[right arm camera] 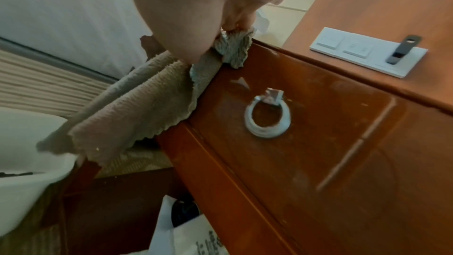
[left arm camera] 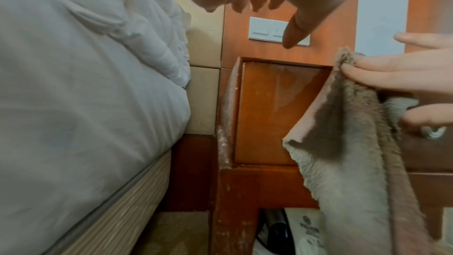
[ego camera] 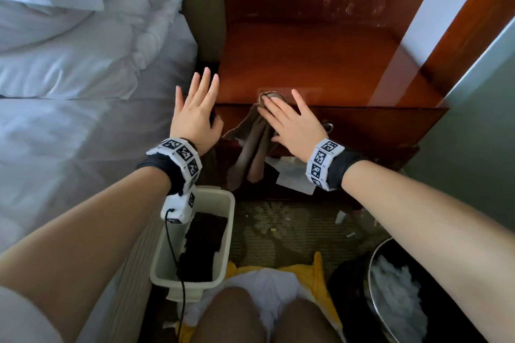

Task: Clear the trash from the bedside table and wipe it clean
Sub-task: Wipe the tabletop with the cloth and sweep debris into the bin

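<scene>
The wooden bedside table [ego camera: 320,64] has a bare, glossy top. A grey-brown cloth [ego camera: 250,147] lies bunched on its front edge and hangs down over the drawer front. My right hand [ego camera: 278,114] rests on the bunched end, fingers on top and thumb below the edge, pinching the cloth [left arm camera: 343,162]. In the right wrist view the cloth [right arm camera: 137,108] drapes left of the metal ring pull [right arm camera: 267,115]. My left hand [ego camera: 195,108] hovers over the table's front left corner with straight, spread fingers, holding nothing.
The bed [ego camera: 83,78] runs close along the left. A white tub [ego camera: 223,203] with a dark cloth inside stands on the floor below my left wrist. A round bin [ego camera: 395,287] with white trash stands at lower right. White paper [ego camera: 292,175] lies under the drawer, with scraps [ego camera: 340,217] on the carpet.
</scene>
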Demonstrator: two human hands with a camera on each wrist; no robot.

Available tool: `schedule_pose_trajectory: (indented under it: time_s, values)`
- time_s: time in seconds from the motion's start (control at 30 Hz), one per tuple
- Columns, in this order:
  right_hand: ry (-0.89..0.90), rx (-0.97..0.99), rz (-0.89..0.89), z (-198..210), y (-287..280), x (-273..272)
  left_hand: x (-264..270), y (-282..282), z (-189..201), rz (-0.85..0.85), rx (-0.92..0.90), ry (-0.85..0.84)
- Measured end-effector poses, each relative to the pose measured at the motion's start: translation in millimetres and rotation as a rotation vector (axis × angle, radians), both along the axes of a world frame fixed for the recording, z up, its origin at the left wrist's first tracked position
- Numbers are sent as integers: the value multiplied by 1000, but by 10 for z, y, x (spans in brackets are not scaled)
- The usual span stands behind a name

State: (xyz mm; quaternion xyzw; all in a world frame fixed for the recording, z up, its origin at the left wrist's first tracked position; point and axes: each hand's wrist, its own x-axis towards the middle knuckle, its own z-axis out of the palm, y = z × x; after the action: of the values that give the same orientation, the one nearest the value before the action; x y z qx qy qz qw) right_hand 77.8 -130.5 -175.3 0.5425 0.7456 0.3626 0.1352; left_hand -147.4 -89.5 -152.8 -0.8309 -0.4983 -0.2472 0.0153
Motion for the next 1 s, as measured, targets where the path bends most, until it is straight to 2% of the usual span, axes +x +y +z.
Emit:
schedule_pose_trajectory:
  time_s: [0.13,0.4,0.53,0.6,0.77,1.0]
  values:
    - [47,-111,-80,79,-187,326,246,10,24,-66,-12,10]
    - [209,-180,-296,208,-449,866,770,1,39,-196,-135,45]
    - [437,-122,-523,324,-451,1200,926,19,3,-213,-203,68]
    - [491,-111,-590,362,-452,1423,967,18,-15,-198,-188,115]
    - [523,-90,-626,378,-447,1766,1005,7,-48,-165,-147,159]
    - [527,8,-590,479,-494,1717,1029,3,-52,-140,-150,168]
